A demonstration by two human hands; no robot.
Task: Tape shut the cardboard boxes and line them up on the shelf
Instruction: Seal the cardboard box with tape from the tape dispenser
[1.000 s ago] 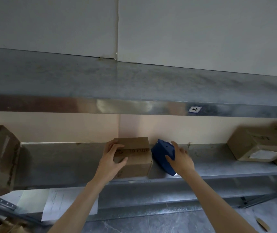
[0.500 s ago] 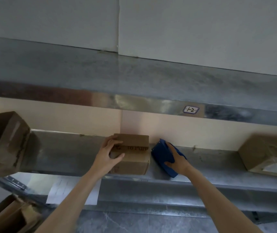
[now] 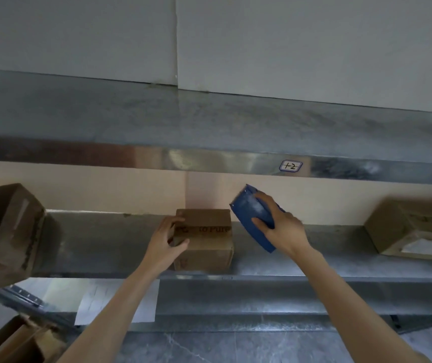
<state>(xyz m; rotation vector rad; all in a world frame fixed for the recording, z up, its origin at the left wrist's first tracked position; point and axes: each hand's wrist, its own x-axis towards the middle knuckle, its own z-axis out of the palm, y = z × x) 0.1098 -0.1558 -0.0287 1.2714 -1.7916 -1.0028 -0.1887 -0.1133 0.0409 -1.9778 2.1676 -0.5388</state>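
— Two bits of writing, can you read them?

— Partly. The small brown cardboard box (image 3: pixel 204 239) carries dark print reading "to Pure"; the letters before it are blurred. A white handwritten label (image 3: pixel 291 166) on the front edge of the upper shelf (image 3: pixel 209 158) looks like "1-2".

— Where does that box sit against the hands?

— It stands on the grey metal shelf (image 3: pixel 314 260). The left hand (image 3: pixel 166 242) grips its left end, fingers and thumb curled round the corner. The right hand (image 3: pixel 280 226) holds a blue plastic tape dispenser (image 3: pixel 252 218), tilted, just right of the box and not touching it.
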